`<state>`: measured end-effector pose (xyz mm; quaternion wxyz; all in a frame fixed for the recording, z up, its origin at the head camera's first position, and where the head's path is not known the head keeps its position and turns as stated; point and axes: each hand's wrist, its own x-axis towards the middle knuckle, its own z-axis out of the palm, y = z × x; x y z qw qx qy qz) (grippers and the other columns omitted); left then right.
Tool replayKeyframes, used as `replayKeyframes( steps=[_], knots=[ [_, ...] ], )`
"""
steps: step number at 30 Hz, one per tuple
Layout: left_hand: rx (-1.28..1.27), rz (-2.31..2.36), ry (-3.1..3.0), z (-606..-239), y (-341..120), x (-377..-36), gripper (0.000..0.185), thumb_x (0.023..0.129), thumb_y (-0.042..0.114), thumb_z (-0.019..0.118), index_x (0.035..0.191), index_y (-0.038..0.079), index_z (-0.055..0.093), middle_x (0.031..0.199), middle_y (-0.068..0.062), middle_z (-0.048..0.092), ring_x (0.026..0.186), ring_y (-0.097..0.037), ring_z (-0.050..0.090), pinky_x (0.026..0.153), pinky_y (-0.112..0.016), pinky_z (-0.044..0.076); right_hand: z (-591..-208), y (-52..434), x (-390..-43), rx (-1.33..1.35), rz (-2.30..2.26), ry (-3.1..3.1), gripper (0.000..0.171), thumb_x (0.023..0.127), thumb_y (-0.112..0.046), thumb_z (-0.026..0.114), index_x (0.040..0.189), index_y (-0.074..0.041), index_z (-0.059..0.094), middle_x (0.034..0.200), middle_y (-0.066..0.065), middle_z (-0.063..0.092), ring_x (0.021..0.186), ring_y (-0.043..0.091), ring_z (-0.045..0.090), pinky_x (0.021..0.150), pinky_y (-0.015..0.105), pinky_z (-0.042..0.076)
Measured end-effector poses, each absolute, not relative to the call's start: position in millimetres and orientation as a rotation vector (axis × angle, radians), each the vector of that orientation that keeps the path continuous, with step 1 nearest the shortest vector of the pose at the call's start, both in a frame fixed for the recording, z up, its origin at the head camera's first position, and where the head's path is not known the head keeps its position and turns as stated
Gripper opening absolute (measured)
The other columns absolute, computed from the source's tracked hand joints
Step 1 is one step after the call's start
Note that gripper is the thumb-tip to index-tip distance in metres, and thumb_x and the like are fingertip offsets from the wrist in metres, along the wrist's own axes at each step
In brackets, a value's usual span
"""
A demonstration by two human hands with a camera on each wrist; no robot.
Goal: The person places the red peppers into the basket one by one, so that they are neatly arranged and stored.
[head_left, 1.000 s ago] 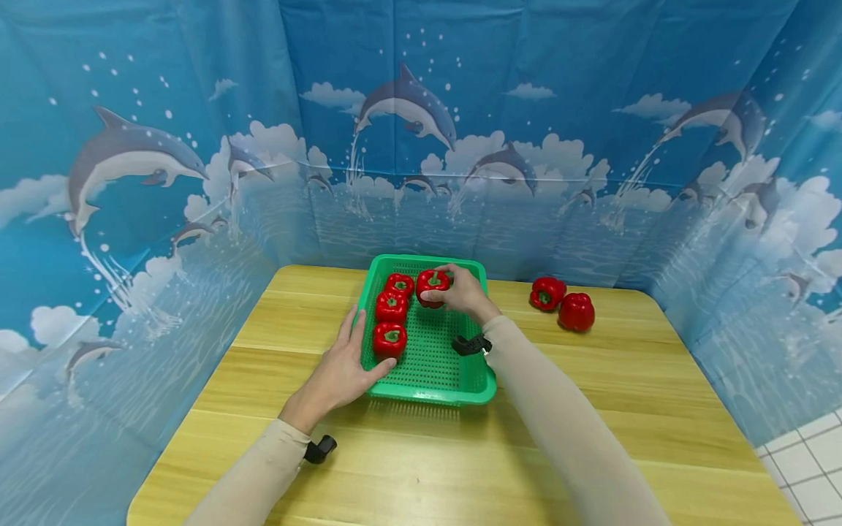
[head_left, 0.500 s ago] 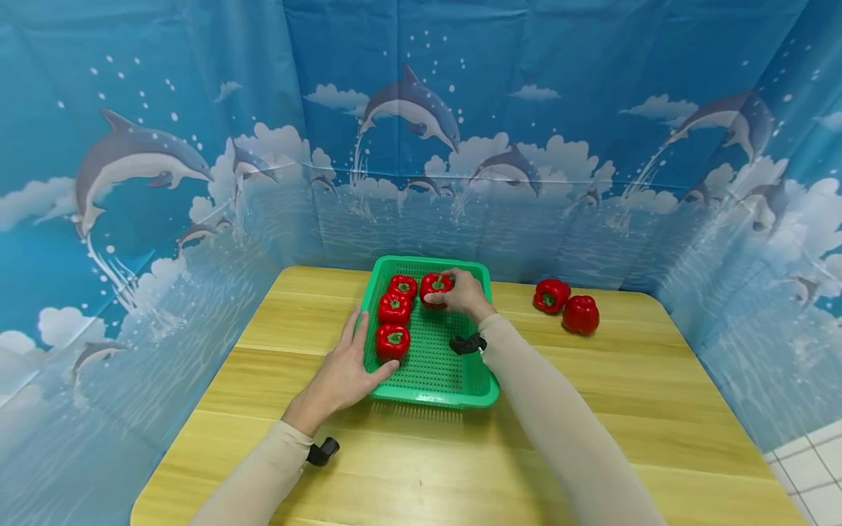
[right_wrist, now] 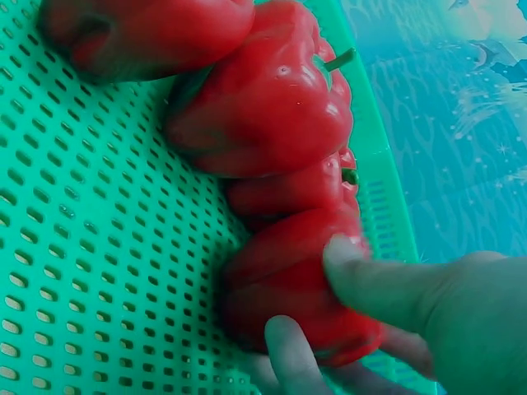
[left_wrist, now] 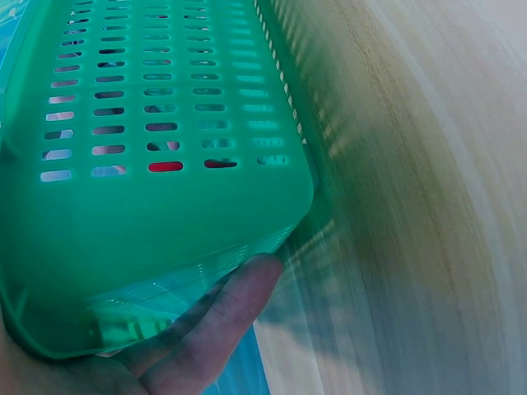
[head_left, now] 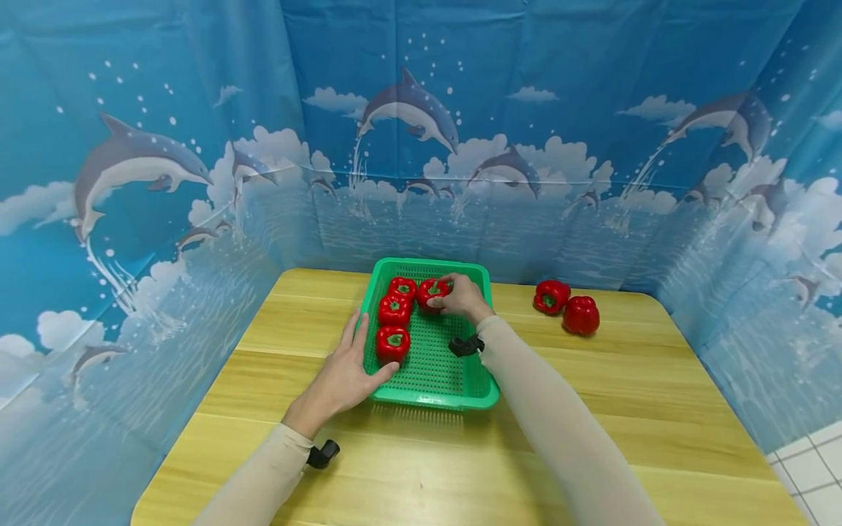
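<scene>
From the head view, a green basket [head_left: 430,365] sits near the middle of the wooden bench [head_left: 592,409]. The left hand [head_left: 343,376] lies flat with straight fingers against the basket's near-left corner, steadying it. The right hand [head_left: 463,298] is curled round a red pepper [head_left: 430,292] at the far end of the basket, just beside a column of three more peppers [head_left: 395,321] along the left wall. Two spare peppers [head_left: 566,307] lie touching each other on the bench, well apart to the right.

The left wrist view shows the basket's slotted wall [left_wrist: 148,164] from outside, with fingers [left_wrist: 222,317] lying straight along its lower edge; the bench beside it is blurred.

The right wrist view is closest: thumb and fingers [right_wrist: 379,284] pinch the held pepper [right_wrist: 288,288], which rests on the basket floor, touching the neighbouring pepper [right_wrist: 263,107] and close to the far rim.

To my eye, setting it well means seating it stem-up and snug against its neighbour before the fingers let go, while the left hand keeps the basket from sliding.
</scene>
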<state>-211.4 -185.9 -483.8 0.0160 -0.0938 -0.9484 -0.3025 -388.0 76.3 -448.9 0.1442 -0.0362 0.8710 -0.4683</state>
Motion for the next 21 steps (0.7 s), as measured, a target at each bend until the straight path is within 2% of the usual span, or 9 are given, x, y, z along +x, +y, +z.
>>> replayKeyframes(
  steps=[4,7,11,14,21],
  knots=[
    [-0.292,-0.947,-2.943,-483.6,-185.7,-211.5,0.12,0.11,0.071,0.069,0.188,0.008,0.005,0.199,-0.011,-0.006,0.157,-0.054,0.062,0.125,-0.068,0.057,-451.5,77.4,-391.3,-0.114,-1.318,2.503,0.073,0.111,-0.013,0.082,0.176,-0.011,0.05,0.178,0.026,0.049,0.126,0.037,0.083,0.117,0.052,0.065],
    [-0.292,-0.942,-2.941,-483.2,-185.3,-211.3,0.12,0.11,0.069,0.071,0.188,0.007,0.005,0.199,-0.012,-0.005,0.159,-0.055,0.06,0.126,-0.069,0.056,-465.3,81.0,-406.5,-0.159,-1.307,2.511,0.077,0.107,-0.016,0.087,0.176,-0.013,0.051,0.172,0.026,0.056,0.121,0.034,0.083,0.107,0.048,0.068],
    [-0.294,-0.929,-2.943,-484.0,-184.8,-210.6,0.119,0.11,0.067,0.072,0.188,0.007,0.005,0.199,-0.012,-0.005,0.156,-0.055,0.062,0.125,-0.068,0.057,-476.7,83.9,-418.5,-0.17,-1.249,2.553,0.083,0.103,-0.023,0.092,0.175,-0.014,0.052,0.168,0.025,0.06,0.137,0.04,0.073,0.107,0.055,0.066],
    [-0.299,-0.927,-2.944,-484.5,-184.4,-210.2,0.118,0.11,0.066,0.072,0.188,0.007,0.005,0.199,-0.013,-0.005,0.153,-0.055,0.065,0.123,-0.067,0.058,-474.3,83.2,-416.4,-0.131,-1.212,2.574,0.084,0.105,-0.025,0.09,0.177,-0.013,0.049,0.173,0.024,0.057,0.153,0.047,0.062,0.117,0.064,0.061],
    [-0.292,-0.926,-2.943,-483.2,-184.7,-211.4,0.12,0.11,0.067,0.072,0.188,0.007,0.005,0.199,-0.013,-0.004,0.153,-0.056,0.065,0.122,-0.067,0.059,-490.8,91.8,-434.1,-0.118,-1.313,2.579,0.083,0.105,-0.032,0.09,0.175,-0.016,0.05,0.168,0.023,0.059,0.141,0.044,0.068,0.11,0.062,0.063]
  ],
)
